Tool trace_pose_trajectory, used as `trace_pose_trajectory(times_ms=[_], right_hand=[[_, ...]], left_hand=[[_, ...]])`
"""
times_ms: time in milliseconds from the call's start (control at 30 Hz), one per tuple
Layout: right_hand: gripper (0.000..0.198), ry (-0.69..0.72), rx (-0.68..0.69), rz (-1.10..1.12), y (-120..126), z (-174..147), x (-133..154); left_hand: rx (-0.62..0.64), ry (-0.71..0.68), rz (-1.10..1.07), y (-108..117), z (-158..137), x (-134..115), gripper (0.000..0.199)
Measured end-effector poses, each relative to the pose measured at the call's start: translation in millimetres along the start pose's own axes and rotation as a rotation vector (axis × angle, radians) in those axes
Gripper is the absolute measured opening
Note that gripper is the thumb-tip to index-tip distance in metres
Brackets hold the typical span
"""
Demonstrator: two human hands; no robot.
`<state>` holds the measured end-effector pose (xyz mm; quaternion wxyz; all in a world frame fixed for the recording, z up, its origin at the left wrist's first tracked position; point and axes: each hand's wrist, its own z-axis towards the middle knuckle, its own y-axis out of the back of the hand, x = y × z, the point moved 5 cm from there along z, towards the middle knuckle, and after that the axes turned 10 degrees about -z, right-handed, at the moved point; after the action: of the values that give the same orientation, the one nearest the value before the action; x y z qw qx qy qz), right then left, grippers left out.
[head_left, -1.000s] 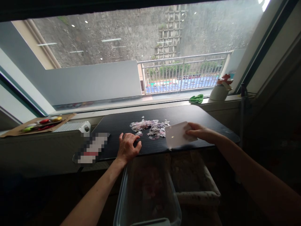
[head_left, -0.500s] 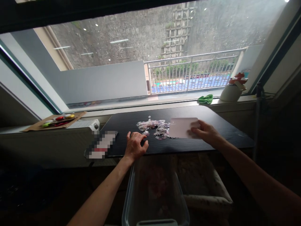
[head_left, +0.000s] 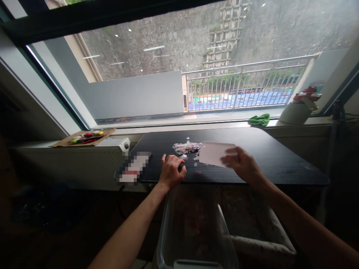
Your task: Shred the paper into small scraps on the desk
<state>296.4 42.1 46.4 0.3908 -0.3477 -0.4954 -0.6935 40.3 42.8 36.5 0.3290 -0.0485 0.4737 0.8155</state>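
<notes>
My right hand point(head_left: 245, 164) grips a flat, pale pinkish rectangular card point(head_left: 215, 153) by its right end. The card stands tilted over the black table point(head_left: 260, 149), covering part of a pile of small pale scraps point(head_left: 186, 147). My left hand point(head_left: 171, 169) rests at the table's front edge, just in front of the pile, fingers bent and thumb apart, with nothing in it. Below that edge is a clear plastic bin point(head_left: 165, 231), with faint pinkish bits visible inside. A few loose scraps lie between the card and the edge.
At the table's left corner lies a blurred-out flat object point(head_left: 134, 170). A radiator point(head_left: 92, 157) beside it carries cardboard point(head_left: 61, 140) with colourful items. The windowsill holds a green cloth point(head_left: 259, 120) and a white bottle point(head_left: 295, 112). A padded seat point(head_left: 260, 243) is right of the bin.
The view has turned left, so the scene sits further right. The card has moved left against the pile, and less of the pile's right part shows. My left hand has barely moved.
</notes>
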Motion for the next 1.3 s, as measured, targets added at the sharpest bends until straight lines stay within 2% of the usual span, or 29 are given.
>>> trace_pose_trajectory(times_ms=[100,200,267,400,467,633,767,867,1033,1300], right_hand=[[0.023,0.002,0.005,0.029,-10,2,2],[0.021,-0.01,0.1,0.055,-19,1,2],[0.022,-0.03,0.146,0.05,-16,-1,1],[0.025,-0.038,0.031,-0.028,7,-4,-4],[0.024,-0.022,0.019,-0.06,11,-9,-3],[0.017,0.041,0.139,-0.077,-4,-19,8],[0.019,0.057,0.062,-0.061,-13,-7,8],[0.02,0.027,0.054,-0.04,-20,1,2],[0.021,-0.046,0.172,0.029,-20,-8,4],[0.019,-0.258,0.105,-0.055,2,-7,-14]], left_hand=[[0.004,0.002,0.0,0,0,0,0.013],[0.004,0.002,0.0,0,0,1,0.014],[0.003,0.002,-0.001,0,0,1,0.013],[0.001,-0.005,0.0,0,0,1,0.013],[-0.001,-0.005,-0.004,0,0,1,0.013],[0.001,-0.006,-0.001,0,-1,1,0.013],[0.004,-0.01,0.004,0,0,1,0.013],[0.002,-0.007,0.001,0,0,1,0.013],[-0.007,0.0,-0.005,-1,0,2,0.012],[-0.014,0.045,-0.029,0,1,4,0.011]])
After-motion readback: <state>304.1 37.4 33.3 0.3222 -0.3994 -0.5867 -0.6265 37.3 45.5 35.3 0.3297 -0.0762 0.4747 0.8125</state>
